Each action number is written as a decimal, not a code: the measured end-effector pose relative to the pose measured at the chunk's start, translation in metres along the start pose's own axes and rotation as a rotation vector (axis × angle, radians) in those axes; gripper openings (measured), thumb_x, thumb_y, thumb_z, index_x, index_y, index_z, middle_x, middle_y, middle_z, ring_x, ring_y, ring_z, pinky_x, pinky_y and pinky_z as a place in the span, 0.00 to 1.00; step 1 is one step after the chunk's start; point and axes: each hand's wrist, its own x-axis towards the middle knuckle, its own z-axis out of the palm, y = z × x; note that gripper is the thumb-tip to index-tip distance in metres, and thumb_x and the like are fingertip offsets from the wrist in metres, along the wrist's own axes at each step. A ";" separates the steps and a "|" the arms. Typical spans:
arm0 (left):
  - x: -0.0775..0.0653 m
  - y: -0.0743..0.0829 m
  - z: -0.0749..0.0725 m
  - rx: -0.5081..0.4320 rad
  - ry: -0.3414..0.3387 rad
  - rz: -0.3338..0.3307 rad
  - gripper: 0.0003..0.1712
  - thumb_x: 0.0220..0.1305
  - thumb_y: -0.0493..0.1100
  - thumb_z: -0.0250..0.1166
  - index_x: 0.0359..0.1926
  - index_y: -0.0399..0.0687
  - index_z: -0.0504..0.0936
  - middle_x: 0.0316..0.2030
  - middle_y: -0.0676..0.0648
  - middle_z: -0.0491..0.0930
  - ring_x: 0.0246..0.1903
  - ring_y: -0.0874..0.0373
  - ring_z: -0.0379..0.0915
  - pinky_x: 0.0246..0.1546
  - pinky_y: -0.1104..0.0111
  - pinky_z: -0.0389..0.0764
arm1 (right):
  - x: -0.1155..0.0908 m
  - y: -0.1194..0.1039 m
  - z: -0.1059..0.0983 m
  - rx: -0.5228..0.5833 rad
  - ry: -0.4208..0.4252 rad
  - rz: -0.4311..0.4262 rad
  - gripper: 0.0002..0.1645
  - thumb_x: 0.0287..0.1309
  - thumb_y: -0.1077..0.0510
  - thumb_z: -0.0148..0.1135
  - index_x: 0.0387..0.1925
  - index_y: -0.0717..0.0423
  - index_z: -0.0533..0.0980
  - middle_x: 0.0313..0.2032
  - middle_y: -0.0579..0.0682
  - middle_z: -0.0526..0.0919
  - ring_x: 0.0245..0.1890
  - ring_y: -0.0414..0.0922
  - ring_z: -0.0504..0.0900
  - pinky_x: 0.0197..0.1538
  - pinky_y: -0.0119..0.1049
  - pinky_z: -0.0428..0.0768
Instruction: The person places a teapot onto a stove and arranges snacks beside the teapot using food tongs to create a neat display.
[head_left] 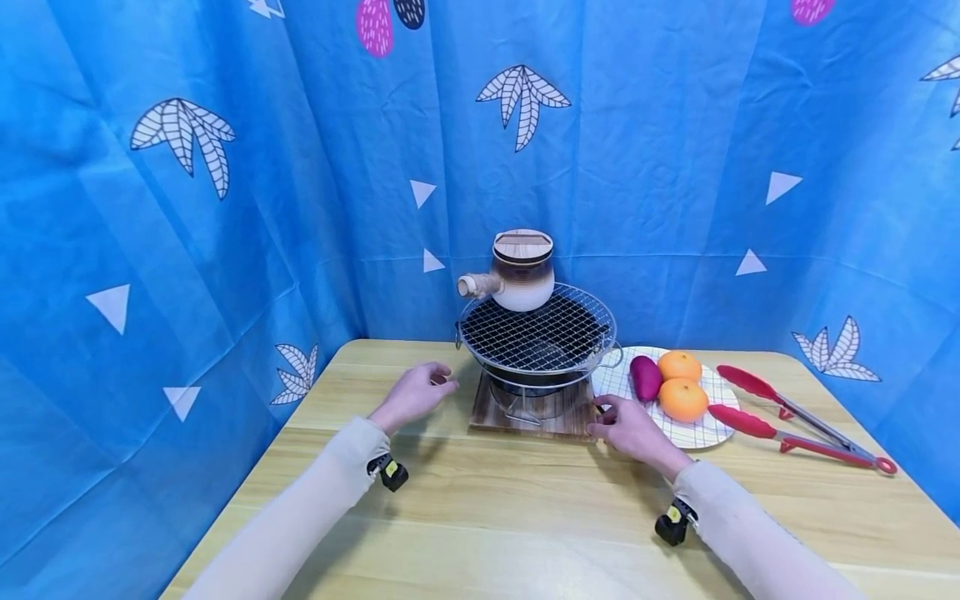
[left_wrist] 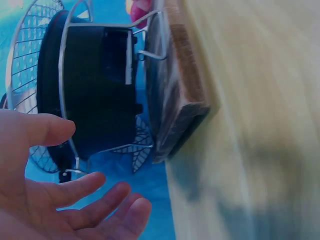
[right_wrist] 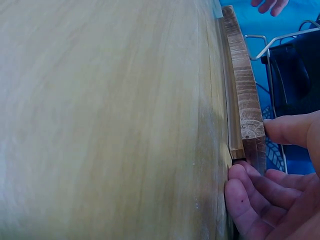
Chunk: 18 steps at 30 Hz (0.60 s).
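Observation:
A wooden board [head_left: 489, 410] lies under a round black tabletop grill [left_wrist: 95, 90] topped with a wire rack [head_left: 536, 333]. On the rack, toward its back, stands a brown-and-white teapot [head_left: 524, 287] with a wooden lid and a side handle. My right hand [head_left: 633, 429] pinches the board's front right corner. In the right wrist view its thumb [right_wrist: 287, 130] is on the top edge and the fingers are at the underside. To the left of the board my left hand [head_left: 417, 395] hovers apart from it, fingers loosely bent and holding nothing.
Right of the grill, a white checked plate [head_left: 716, 429] bears two oranges [head_left: 683, 400] and a purple eggplant-like piece [head_left: 646, 378]. Red-tipped tongs [head_left: 825, 450] lie spread at the table's right. A blue patterned curtain [head_left: 645, 167] hangs behind the table [head_left: 480, 517].

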 end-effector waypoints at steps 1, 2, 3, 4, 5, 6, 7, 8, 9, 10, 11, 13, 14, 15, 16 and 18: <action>0.000 -0.001 0.002 0.003 0.001 0.001 0.26 0.66 0.50 0.65 0.60 0.41 0.78 0.51 0.42 0.83 0.51 0.48 0.79 0.58 0.53 0.79 | 0.000 0.000 0.000 0.001 -0.001 0.001 0.33 0.58 0.58 0.70 0.63 0.66 0.72 0.40 0.56 0.86 0.34 0.45 0.83 0.35 0.35 0.83; 0.000 -0.002 0.005 0.003 -0.001 0.003 0.26 0.66 0.50 0.65 0.60 0.41 0.78 0.51 0.42 0.83 0.51 0.48 0.79 0.58 0.53 0.79 | 0.000 0.000 0.000 0.002 -0.002 0.002 0.33 0.58 0.58 0.70 0.63 0.66 0.71 0.40 0.56 0.86 0.34 0.45 0.83 0.34 0.35 0.83; 0.000 -0.004 0.007 0.003 -0.004 0.005 0.25 0.66 0.49 0.66 0.59 0.40 0.78 0.51 0.42 0.83 0.52 0.48 0.79 0.59 0.53 0.79 | -0.001 0.000 0.000 0.005 -0.001 0.002 0.33 0.58 0.58 0.70 0.63 0.66 0.71 0.40 0.56 0.86 0.34 0.45 0.83 0.34 0.35 0.83; 0.000 -0.005 0.009 0.000 -0.007 0.004 0.25 0.66 0.49 0.66 0.59 0.40 0.78 0.51 0.42 0.83 0.52 0.48 0.79 0.59 0.53 0.79 | -0.001 -0.001 0.000 0.008 -0.002 0.002 0.33 0.58 0.58 0.70 0.63 0.66 0.71 0.40 0.56 0.86 0.34 0.45 0.83 0.34 0.35 0.83; 0.000 -0.006 0.011 -0.001 -0.009 0.005 0.25 0.66 0.49 0.66 0.60 0.40 0.78 0.51 0.42 0.83 0.52 0.48 0.79 0.59 0.53 0.79 | -0.001 -0.001 0.000 0.009 -0.002 0.002 0.33 0.58 0.59 0.70 0.63 0.67 0.71 0.40 0.56 0.86 0.34 0.45 0.83 0.34 0.35 0.83; -0.001 -0.007 0.013 -0.003 -0.013 0.006 0.26 0.66 0.49 0.66 0.60 0.40 0.78 0.51 0.42 0.83 0.52 0.48 0.79 0.59 0.53 0.79 | -0.001 -0.001 0.001 0.011 -0.002 0.002 0.33 0.58 0.59 0.70 0.63 0.67 0.71 0.39 0.56 0.86 0.33 0.45 0.83 0.34 0.35 0.83; -0.001 -0.008 0.014 -0.006 -0.015 0.001 0.26 0.66 0.49 0.66 0.60 0.40 0.78 0.52 0.42 0.83 0.52 0.48 0.79 0.59 0.53 0.79 | -0.001 -0.001 0.001 0.012 -0.002 0.003 0.33 0.58 0.59 0.70 0.63 0.67 0.71 0.39 0.56 0.86 0.33 0.44 0.83 0.34 0.35 0.83; -0.001 -0.009 0.016 -0.007 -0.017 0.000 0.26 0.66 0.49 0.66 0.61 0.40 0.78 0.51 0.42 0.83 0.51 0.48 0.79 0.58 0.53 0.80 | -0.001 -0.001 0.001 0.012 -0.001 0.003 0.33 0.58 0.59 0.70 0.63 0.66 0.71 0.39 0.56 0.86 0.33 0.44 0.83 0.34 0.35 0.83; -0.001 -0.010 0.017 -0.008 -0.019 0.001 0.26 0.66 0.48 0.66 0.61 0.39 0.77 0.52 0.41 0.82 0.51 0.48 0.79 0.58 0.53 0.80 | -0.001 -0.001 0.001 0.010 0.000 0.002 0.33 0.58 0.59 0.70 0.63 0.67 0.71 0.39 0.56 0.86 0.34 0.44 0.83 0.34 0.35 0.83; -0.001 -0.011 0.019 -0.006 -0.020 0.005 0.27 0.67 0.48 0.66 0.61 0.39 0.77 0.52 0.41 0.82 0.51 0.48 0.79 0.58 0.53 0.80 | -0.001 -0.001 0.001 0.008 0.001 0.001 0.33 0.58 0.59 0.70 0.63 0.66 0.72 0.39 0.56 0.86 0.34 0.45 0.83 0.34 0.35 0.83; -0.001 -0.012 0.021 -0.005 -0.022 0.010 0.27 0.67 0.48 0.66 0.61 0.38 0.77 0.52 0.40 0.82 0.51 0.47 0.79 0.57 0.53 0.80 | -0.002 -0.001 0.001 0.006 0.004 0.000 0.33 0.57 0.59 0.70 0.62 0.66 0.72 0.39 0.56 0.86 0.34 0.45 0.83 0.34 0.35 0.83; -0.001 -0.014 0.024 0.000 -0.022 0.021 0.27 0.66 0.47 0.66 0.61 0.37 0.77 0.52 0.39 0.82 0.52 0.47 0.79 0.57 0.52 0.80 | -0.002 -0.001 0.001 0.002 0.009 -0.003 0.33 0.57 0.59 0.70 0.62 0.66 0.72 0.39 0.56 0.86 0.34 0.45 0.83 0.34 0.35 0.83; -0.001 -0.014 0.025 0.001 -0.021 0.025 0.27 0.66 0.47 0.66 0.60 0.36 0.77 0.53 0.39 0.82 0.52 0.47 0.78 0.58 0.52 0.80 | -0.002 -0.001 0.001 0.002 0.009 -0.005 0.33 0.57 0.59 0.70 0.62 0.66 0.72 0.39 0.56 0.86 0.34 0.45 0.83 0.34 0.35 0.83; -0.002 -0.015 0.027 0.003 -0.020 0.030 0.26 0.66 0.47 0.66 0.60 0.36 0.78 0.53 0.39 0.82 0.52 0.46 0.78 0.58 0.52 0.79 | -0.002 -0.001 0.001 0.003 0.010 -0.006 0.33 0.57 0.59 0.70 0.62 0.67 0.72 0.39 0.56 0.86 0.34 0.45 0.83 0.34 0.35 0.83; -0.002 -0.016 0.028 0.003 -0.019 0.032 0.26 0.66 0.47 0.65 0.60 0.36 0.78 0.54 0.39 0.82 0.52 0.46 0.78 0.58 0.51 0.79 | -0.002 -0.001 0.000 0.006 0.008 -0.007 0.33 0.57 0.59 0.70 0.62 0.67 0.72 0.39 0.56 0.86 0.34 0.45 0.83 0.34 0.36 0.83; -0.003 -0.016 0.030 -0.001 -0.022 0.021 0.26 0.66 0.47 0.65 0.60 0.37 0.78 0.54 0.39 0.81 0.53 0.46 0.78 0.58 0.51 0.79 | -0.002 -0.001 0.001 0.011 0.005 -0.007 0.33 0.58 0.59 0.70 0.62 0.67 0.72 0.39 0.57 0.86 0.33 0.45 0.83 0.34 0.36 0.83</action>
